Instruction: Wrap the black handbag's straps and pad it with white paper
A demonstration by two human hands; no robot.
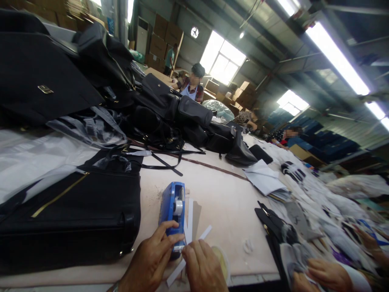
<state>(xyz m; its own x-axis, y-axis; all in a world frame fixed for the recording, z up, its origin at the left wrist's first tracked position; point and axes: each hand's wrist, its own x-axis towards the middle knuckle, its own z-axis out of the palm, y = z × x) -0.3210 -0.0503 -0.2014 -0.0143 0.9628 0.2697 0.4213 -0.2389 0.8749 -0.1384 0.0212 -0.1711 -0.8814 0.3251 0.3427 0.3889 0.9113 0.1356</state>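
A blue tape dispenser [164,205] with a roll of clear tape [178,207] stands on the pale table in front of me. My left hand [152,253] grips its near end, thumb and fingers resting over the front part. Right beside it, my right hand [202,263] has its fingers curled together at the dispenser's cutting end; what they pinch is hidden. A narrow white strip [206,232] shows on both sides of my right hand, passing beneath it. More white strips [190,215] and a grey card piece [197,213] lie by the dispenser.
A black bag with a gold zip [69,215] lies at left. Black bags [158,95] are heaped behind. A yellowish round roll [223,261] sits by my right hand. At right, another person's hands [325,273] hold a black-and-grey item. White packing [304,186] lies beyond.
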